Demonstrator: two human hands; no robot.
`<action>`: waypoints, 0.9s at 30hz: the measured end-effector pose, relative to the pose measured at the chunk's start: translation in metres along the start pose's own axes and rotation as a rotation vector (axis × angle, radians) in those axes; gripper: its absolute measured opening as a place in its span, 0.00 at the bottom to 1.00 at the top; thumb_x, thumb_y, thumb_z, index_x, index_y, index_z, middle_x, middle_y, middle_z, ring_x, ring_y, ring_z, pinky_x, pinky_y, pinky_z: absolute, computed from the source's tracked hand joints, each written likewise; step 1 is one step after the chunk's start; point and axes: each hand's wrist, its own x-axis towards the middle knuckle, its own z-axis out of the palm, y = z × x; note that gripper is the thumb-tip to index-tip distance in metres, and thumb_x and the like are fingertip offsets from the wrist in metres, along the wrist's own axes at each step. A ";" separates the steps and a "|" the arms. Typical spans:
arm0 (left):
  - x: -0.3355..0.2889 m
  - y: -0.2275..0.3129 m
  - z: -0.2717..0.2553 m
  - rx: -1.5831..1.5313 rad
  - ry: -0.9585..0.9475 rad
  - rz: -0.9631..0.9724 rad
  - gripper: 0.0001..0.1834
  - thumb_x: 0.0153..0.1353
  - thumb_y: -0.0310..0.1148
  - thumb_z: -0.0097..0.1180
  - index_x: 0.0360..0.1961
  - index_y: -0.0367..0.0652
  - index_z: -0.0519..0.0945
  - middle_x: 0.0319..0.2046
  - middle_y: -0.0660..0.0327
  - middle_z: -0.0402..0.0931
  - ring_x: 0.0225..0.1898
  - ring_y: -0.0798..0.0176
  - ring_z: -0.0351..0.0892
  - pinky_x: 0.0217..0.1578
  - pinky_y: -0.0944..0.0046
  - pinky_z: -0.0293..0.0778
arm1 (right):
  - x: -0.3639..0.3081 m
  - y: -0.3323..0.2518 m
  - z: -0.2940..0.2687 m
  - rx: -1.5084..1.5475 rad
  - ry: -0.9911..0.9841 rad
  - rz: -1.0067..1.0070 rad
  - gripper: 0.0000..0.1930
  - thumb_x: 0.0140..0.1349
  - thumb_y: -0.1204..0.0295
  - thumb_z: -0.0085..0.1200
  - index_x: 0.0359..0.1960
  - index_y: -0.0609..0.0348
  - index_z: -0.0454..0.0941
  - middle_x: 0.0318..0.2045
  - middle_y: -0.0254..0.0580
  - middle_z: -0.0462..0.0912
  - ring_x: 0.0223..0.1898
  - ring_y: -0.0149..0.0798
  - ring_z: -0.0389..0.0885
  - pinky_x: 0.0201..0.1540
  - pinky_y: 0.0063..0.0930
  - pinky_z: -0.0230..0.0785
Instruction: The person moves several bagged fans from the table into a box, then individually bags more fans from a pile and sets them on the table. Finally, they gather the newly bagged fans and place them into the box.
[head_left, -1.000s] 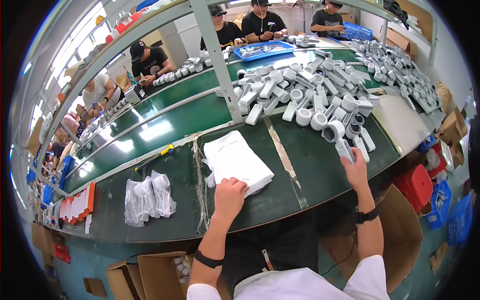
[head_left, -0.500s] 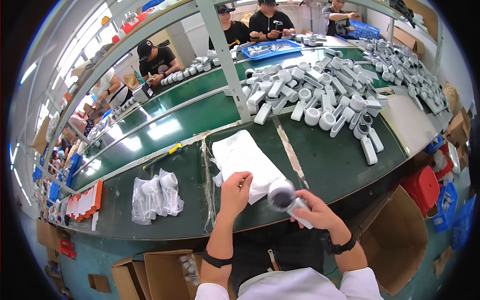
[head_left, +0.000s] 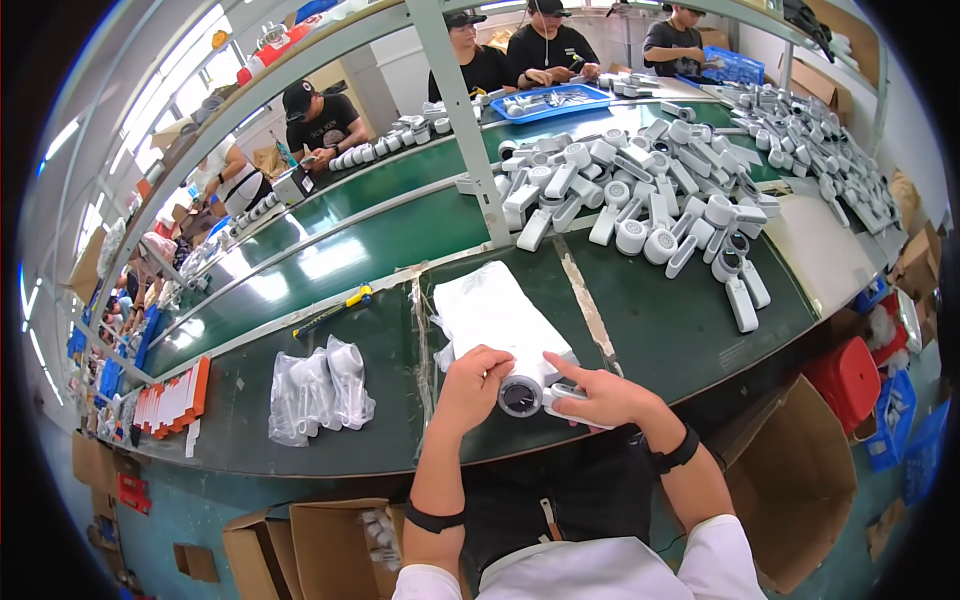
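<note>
Your right hand [head_left: 600, 395] was wrapped around the handle of a white handheld device [head_left: 530, 395], its round dark-faced head pointing toward you at the near edge of the green tabletop [head_left: 680, 330]. Your left hand [head_left: 478, 382] was curled with its fingers on the near end of a stack of white bags [head_left: 495, 315], just beside the device's head. To your left lay a cluster of bagged devices [head_left: 320, 390], well apart from both hands. A heap of loose white devices [head_left: 640, 195] spread across the far right of the tabletop.
</note>
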 end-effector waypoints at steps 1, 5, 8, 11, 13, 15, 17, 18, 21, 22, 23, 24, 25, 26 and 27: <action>0.000 0.001 -0.001 0.000 0.000 0.002 0.06 0.61 0.24 0.57 0.37 0.34 0.81 0.31 0.56 0.78 0.31 0.63 0.77 0.33 0.68 0.71 | 0.003 0.003 -0.001 -0.002 0.016 -0.024 0.37 0.61 0.56 0.51 0.73 0.41 0.52 0.27 0.43 0.82 0.20 0.35 0.78 0.30 0.30 0.74; 0.000 0.002 -0.004 -0.009 0.019 0.028 0.05 0.61 0.24 0.55 0.36 0.34 0.81 0.30 0.56 0.77 0.31 0.62 0.76 0.34 0.66 0.71 | 0.006 -0.006 -0.002 0.017 0.014 0.056 0.35 0.62 0.56 0.50 0.71 0.44 0.57 0.27 0.43 0.81 0.20 0.35 0.78 0.30 0.30 0.74; 0.000 0.002 0.000 0.002 0.059 0.029 0.04 0.61 0.24 0.55 0.35 0.34 0.80 0.30 0.54 0.77 0.31 0.57 0.77 0.35 0.64 0.72 | 0.006 -0.007 0.005 0.029 0.078 0.059 0.33 0.62 0.56 0.51 0.70 0.46 0.60 0.28 0.43 0.81 0.21 0.35 0.78 0.29 0.28 0.75; -0.001 0.000 0.006 0.000 0.137 0.011 0.03 0.61 0.23 0.55 0.35 0.34 0.79 0.30 0.53 0.77 0.32 0.53 0.77 0.34 0.62 0.72 | 0.001 -0.014 0.008 0.115 0.131 0.066 0.33 0.62 0.59 0.52 0.70 0.46 0.59 0.29 0.41 0.80 0.23 0.32 0.78 0.26 0.27 0.74; -0.002 0.001 0.008 -0.001 0.188 0.001 0.03 0.61 0.23 0.54 0.35 0.34 0.78 0.30 0.53 0.77 0.31 0.53 0.77 0.34 0.62 0.72 | 0.000 -0.014 0.010 0.272 0.144 0.071 0.33 0.63 0.63 0.53 0.70 0.46 0.58 0.30 0.38 0.79 0.24 0.30 0.77 0.24 0.25 0.73; -0.001 0.003 0.010 -0.139 0.192 -0.140 0.03 0.61 0.23 0.54 0.35 0.35 0.78 0.30 0.53 0.76 0.31 0.53 0.77 0.33 0.62 0.72 | 0.001 -0.014 0.011 0.326 0.180 0.064 0.32 0.65 0.64 0.52 0.71 0.44 0.57 0.29 0.38 0.78 0.23 0.29 0.76 0.22 0.25 0.73; -0.005 -0.001 0.018 -0.128 0.187 -0.082 0.02 0.62 0.23 0.54 0.34 0.35 0.78 0.29 0.55 0.76 0.31 0.57 0.77 0.32 0.63 0.71 | 0.004 -0.014 0.015 0.379 0.215 0.056 0.32 0.66 0.66 0.52 0.71 0.42 0.57 0.28 0.38 0.78 0.23 0.28 0.76 0.21 0.24 0.72; -0.005 -0.001 0.021 -0.117 0.184 -0.027 0.03 0.63 0.24 0.54 0.34 0.35 0.77 0.28 0.56 0.76 0.30 0.61 0.76 0.31 0.64 0.70 | 0.006 -0.015 0.018 0.500 0.212 0.050 0.32 0.67 0.66 0.51 0.72 0.43 0.55 0.27 0.38 0.77 0.20 0.28 0.75 0.19 0.23 0.71; -0.005 0.015 0.025 0.046 0.176 0.162 0.02 0.63 0.24 0.54 0.33 0.36 0.77 0.29 0.55 0.76 0.29 0.57 0.76 0.30 0.63 0.71 | 0.012 -0.012 0.024 0.645 0.224 0.042 0.33 0.68 0.65 0.50 0.72 0.45 0.52 0.25 0.38 0.77 0.16 0.28 0.74 0.16 0.23 0.69; -0.003 0.017 0.025 0.045 0.173 0.165 0.02 0.63 0.24 0.54 0.33 0.36 0.77 0.29 0.55 0.76 0.29 0.57 0.76 0.30 0.63 0.71 | 0.014 -0.010 0.026 0.668 0.238 0.041 0.33 0.69 0.64 0.50 0.73 0.47 0.50 0.25 0.38 0.78 0.14 0.28 0.73 0.16 0.23 0.68; -0.003 0.019 0.024 0.180 0.233 0.289 0.02 0.63 0.24 0.54 0.34 0.36 0.77 0.30 0.54 0.76 0.30 0.55 0.76 0.31 0.63 0.71 | 0.016 -0.008 0.028 0.720 0.227 0.010 0.34 0.69 0.64 0.50 0.73 0.48 0.48 0.25 0.39 0.78 0.14 0.29 0.74 0.15 0.23 0.68; -0.002 0.020 0.024 0.316 0.293 0.413 0.02 0.63 0.24 0.54 0.34 0.36 0.77 0.31 0.53 0.76 0.30 0.53 0.76 0.31 0.63 0.72 | 0.016 -0.008 0.028 0.720 0.232 0.011 0.34 0.69 0.64 0.50 0.73 0.48 0.48 0.25 0.39 0.78 0.14 0.29 0.74 0.15 0.23 0.68; -0.003 0.021 0.026 0.313 0.290 0.415 0.02 0.63 0.24 0.54 0.34 0.36 0.77 0.31 0.53 0.76 0.30 0.53 0.76 0.31 0.63 0.72 | 0.015 -0.010 0.028 0.765 0.237 -0.008 0.34 0.69 0.64 0.49 0.73 0.48 0.48 0.26 0.40 0.78 0.14 0.30 0.74 0.15 0.24 0.69; -0.005 0.021 0.029 0.211 0.284 0.357 0.02 0.63 0.24 0.54 0.34 0.36 0.77 0.30 0.54 0.76 0.30 0.55 0.77 0.32 0.63 0.72 | 0.014 -0.011 0.028 0.810 0.243 -0.027 0.33 0.70 0.64 0.49 0.73 0.48 0.47 0.27 0.40 0.79 0.14 0.31 0.74 0.15 0.25 0.69; -0.010 0.021 0.030 0.117 0.281 0.295 0.03 0.63 0.25 0.54 0.34 0.36 0.77 0.30 0.55 0.76 0.30 0.56 0.77 0.32 0.64 0.72 | 0.016 -0.013 0.031 0.810 0.238 -0.029 0.33 0.70 0.64 0.49 0.73 0.48 0.47 0.27 0.40 0.79 0.14 0.31 0.74 0.15 0.25 0.69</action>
